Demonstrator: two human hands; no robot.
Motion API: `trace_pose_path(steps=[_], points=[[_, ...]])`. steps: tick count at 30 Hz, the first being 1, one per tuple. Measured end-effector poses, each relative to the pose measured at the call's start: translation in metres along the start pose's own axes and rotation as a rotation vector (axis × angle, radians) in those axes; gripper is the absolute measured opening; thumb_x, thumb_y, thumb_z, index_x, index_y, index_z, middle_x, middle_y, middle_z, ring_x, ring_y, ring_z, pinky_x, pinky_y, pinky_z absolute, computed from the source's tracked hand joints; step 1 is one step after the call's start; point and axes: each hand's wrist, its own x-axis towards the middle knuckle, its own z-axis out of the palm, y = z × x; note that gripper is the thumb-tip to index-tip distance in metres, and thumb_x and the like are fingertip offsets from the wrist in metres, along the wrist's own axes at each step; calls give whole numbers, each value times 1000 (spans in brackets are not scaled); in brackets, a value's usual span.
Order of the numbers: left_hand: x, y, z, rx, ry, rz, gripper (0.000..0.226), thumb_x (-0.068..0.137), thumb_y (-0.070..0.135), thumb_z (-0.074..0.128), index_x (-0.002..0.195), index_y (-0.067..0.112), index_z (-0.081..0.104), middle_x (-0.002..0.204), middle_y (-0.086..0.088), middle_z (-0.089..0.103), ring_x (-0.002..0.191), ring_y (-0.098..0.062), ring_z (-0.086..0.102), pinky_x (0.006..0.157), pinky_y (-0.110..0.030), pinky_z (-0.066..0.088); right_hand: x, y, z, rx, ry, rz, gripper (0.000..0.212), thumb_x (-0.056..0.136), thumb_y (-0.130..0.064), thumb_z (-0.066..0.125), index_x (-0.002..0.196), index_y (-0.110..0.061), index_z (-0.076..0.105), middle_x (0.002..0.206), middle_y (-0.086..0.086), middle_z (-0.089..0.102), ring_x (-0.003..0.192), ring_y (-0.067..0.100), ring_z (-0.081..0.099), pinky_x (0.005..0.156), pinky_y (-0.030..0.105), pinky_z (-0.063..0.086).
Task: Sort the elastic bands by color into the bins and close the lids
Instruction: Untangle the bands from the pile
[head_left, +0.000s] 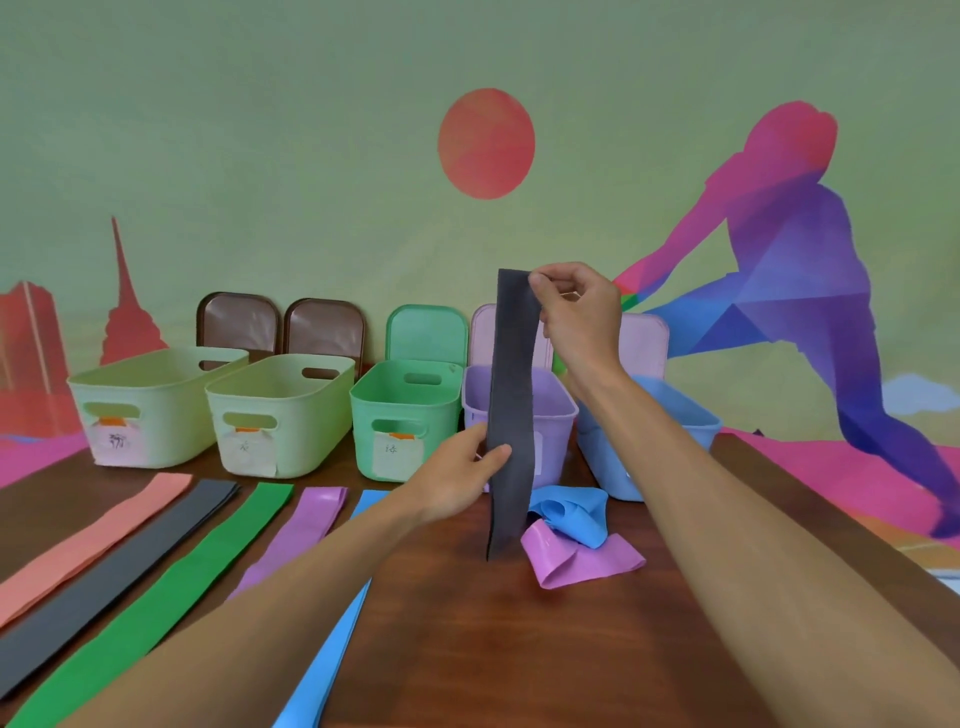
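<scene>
A dark grey band (511, 395) hangs upright over the table. My right hand (579, 306) pinches its top end, and my left hand (460, 475) pinches it lower down. Its bottom end touches the wood beside a crumpled blue band (571, 512) and a crumpled purple band (576, 561). Flat on the left lie a salmon band (98, 540), a grey band (140, 561), a green band (208, 571), a purple band (306, 525) and a blue band (332, 654). Behind stand two pale yellow-green bins (130, 384) (260, 389), a green bin (363, 405), a purple bin (563, 410) and a blue bin (696, 426), all open.
Lids lean against the painted wall behind the bins: two brown lids (239, 322) (324, 327), a green lid (426, 332) and two pink lids (480, 332) (644, 343). The brown table's (519, 649) right edge runs diagonally at the far right.
</scene>
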Motion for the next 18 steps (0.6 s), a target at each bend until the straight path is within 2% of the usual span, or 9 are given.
trace_pose_path(steps=[4, 8, 10, 12, 16, 18], points=[[-10, -6, -11, -88, 16, -56, 26, 101, 24, 41, 121, 13, 53, 109, 1, 62, 95, -12, 60, 72, -18, 50, 0, 6, 1, -20, 42, 22, 19, 85, -15, 65, 73, -29, 61, 70, -9, 60, 64, 17, 57, 65, 37, 52], [-23, -21, -24, -80, 43, -120, 30, 100, 29, 43, 115, 7, 58, 109, -8, 68, 91, -18, 63, 78, -28, 50, -8, 22, 8, 6, 40, 93, 5, 88, -11, 62, 85, -15, 62, 73, -1, 60, 43, 2, 54, 48, 20, 50], [-32, -29, -34, -72, 54, -130, 30, 100, 29, 44, 111, 7, 60, 105, -9, 69, 86, -16, 64, 73, -24, 49, -15, 36, 14, -5, 28, 137, 3, 88, -10, 62, 87, -13, 62, 72, 2, 62, 42, 2, 56, 50, 20, 52], [-41, -39, -47, -35, 60, -158, 30, 99, 32, 44, 104, 7, 61, 99, -11, 69, 81, -15, 62, 71, -27, 47, -22, 49, 21, -13, 7, 188, 2, 89, -8, 62, 89, -9, 63, 68, 3, 62, 42, 2, 58, 50, 19, 53], [-63, -56, -81, -30, 80, -244, 26, 97, 38, 47, 84, 16, 54, 74, 2, 59, 64, -10, 53, 62, -24, 40, -38, 73, 42, 1, -96, 276, 6, 89, -2, 61, 95, -2, 61, 67, 5, 62, 42, 3, 60, 50, 17, 54], [-75, -63, -101, -95, 57, -298, 25, 94, 37, 53, 93, 13, 57, 82, -3, 63, 70, -12, 57, 66, -25, 43, -45, 81, 57, 1, -165, 317, 7, 89, 0, 61, 95, -2, 59, 69, 6, 63, 44, 3, 62, 51, 16, 53]])
